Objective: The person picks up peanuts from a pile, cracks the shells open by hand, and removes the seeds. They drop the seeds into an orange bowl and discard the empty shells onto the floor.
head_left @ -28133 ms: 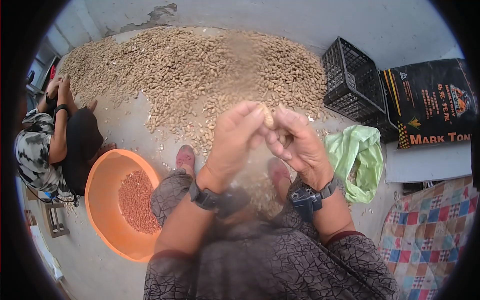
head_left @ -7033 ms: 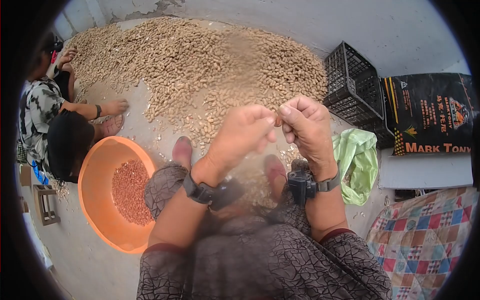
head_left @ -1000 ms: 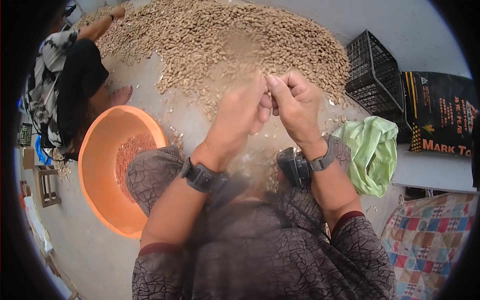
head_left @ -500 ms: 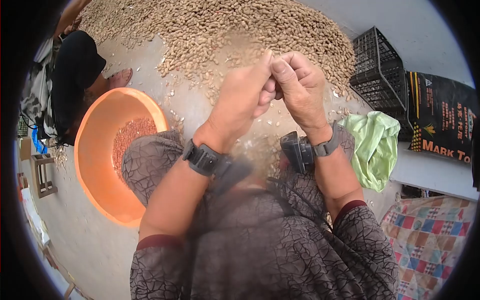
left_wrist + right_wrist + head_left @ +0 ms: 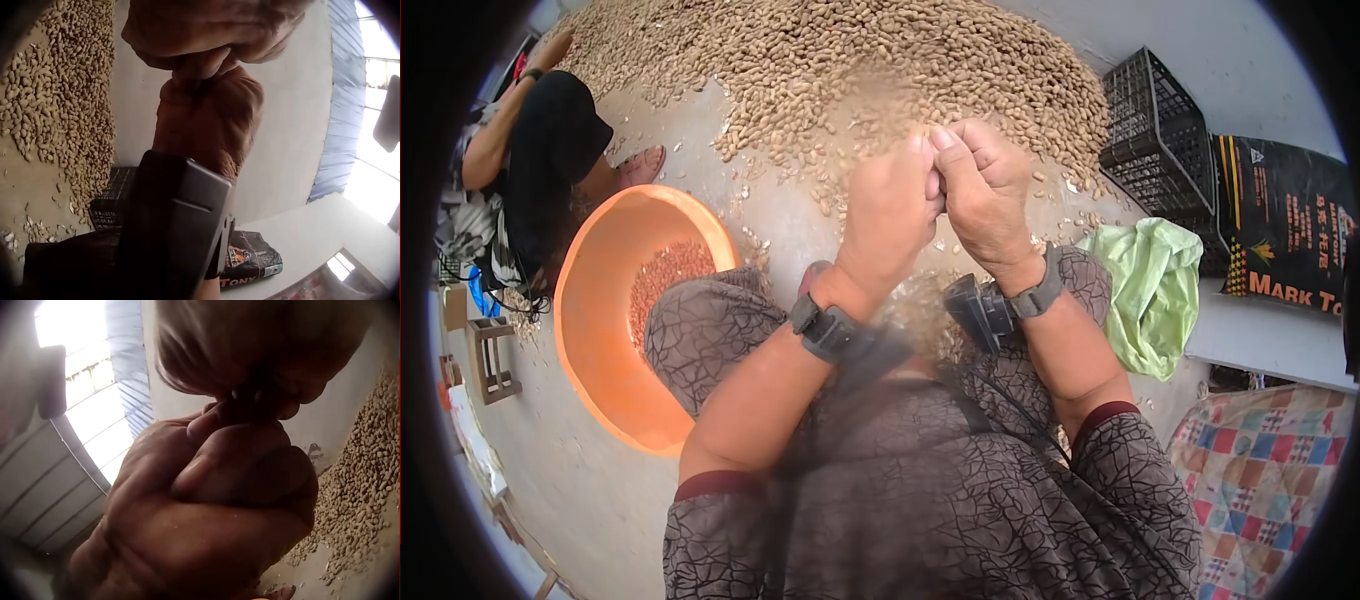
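Note:
In the head view both hands meet above the floor in front of the body, thumbs side by side. My left hand (image 5: 888,205) and right hand (image 5: 990,195) pinch a peanut between their fingertips; the fingers hide nearly all of it. Seen from the left wrist, the right hand (image 5: 209,119) is below and the left hand (image 5: 212,28) above, fingertips touching. The right wrist view has the left hand (image 5: 212,494) with curled fingers under the right hand (image 5: 250,350). Ahead spreads a big pile of unshelled peanuts (image 5: 820,60).
An orange basin (image 5: 590,330) of reddish peanut kernels (image 5: 668,272) stands left of the knee. Another person (image 5: 550,140) sits beyond it. Rightward are a green plastic bag (image 5: 1150,290), a black crate (image 5: 1155,135), a black printed sack (image 5: 1280,220) and a patchwork cloth (image 5: 1260,480).
Earlier a whole peanut, then a reddish kernel, showed between my fingertips; now fingers cover what they hold. My hands have dropped slightly towards me. The other person's arm has moved beside the pile.

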`<action>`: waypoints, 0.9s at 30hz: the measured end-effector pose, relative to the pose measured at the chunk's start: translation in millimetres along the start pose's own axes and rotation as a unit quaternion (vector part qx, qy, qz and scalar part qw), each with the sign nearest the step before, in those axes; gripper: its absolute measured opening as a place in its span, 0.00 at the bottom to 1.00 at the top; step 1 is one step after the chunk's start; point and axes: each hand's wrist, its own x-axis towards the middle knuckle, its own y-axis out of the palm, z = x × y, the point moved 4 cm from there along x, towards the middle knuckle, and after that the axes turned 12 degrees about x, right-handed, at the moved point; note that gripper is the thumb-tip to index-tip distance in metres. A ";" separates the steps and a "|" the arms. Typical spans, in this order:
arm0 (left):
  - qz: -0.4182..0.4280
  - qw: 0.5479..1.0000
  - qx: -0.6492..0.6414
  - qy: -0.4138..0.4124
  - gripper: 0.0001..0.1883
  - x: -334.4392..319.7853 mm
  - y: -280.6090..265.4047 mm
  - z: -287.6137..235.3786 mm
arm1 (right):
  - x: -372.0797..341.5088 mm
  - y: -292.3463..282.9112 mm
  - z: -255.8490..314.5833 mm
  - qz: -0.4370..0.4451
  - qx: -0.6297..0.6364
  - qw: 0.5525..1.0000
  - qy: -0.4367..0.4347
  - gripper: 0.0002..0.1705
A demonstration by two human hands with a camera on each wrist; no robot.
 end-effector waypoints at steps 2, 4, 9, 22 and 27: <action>-0.006 1.000 -0.003 -0.021 0.20 -3.0 1.3 1.4 | -0.4 -2.3 -3.7 -0.012 0.003 1.000 0.023 0.13; -0.012 0.999 -0.005 -0.044 0.19 -4.3 1.4 3.7 | 0.5 -5.4 -7.4 -0.024 -0.022 0.999 0.028 0.13; 0.025 0.999 -0.017 0.027 0.19 -4.3 6.2 -4.5 | 5.1 -8.9 -12.9 -0.035 0.116 0.986 0.112 0.14; 0.040 0.996 -0.062 0.059 0.17 0.7 -18.0 -23.9 | 6.6 -23.7 8.3 0.129 -0.115 0.967 0.187 0.22; 0.061 0.976 -0.205 0.030 0.09 1.9 -15.2 -24.0 | 6.9 -16.3 20.3 0.110 -0.100 0.979 0.137 0.14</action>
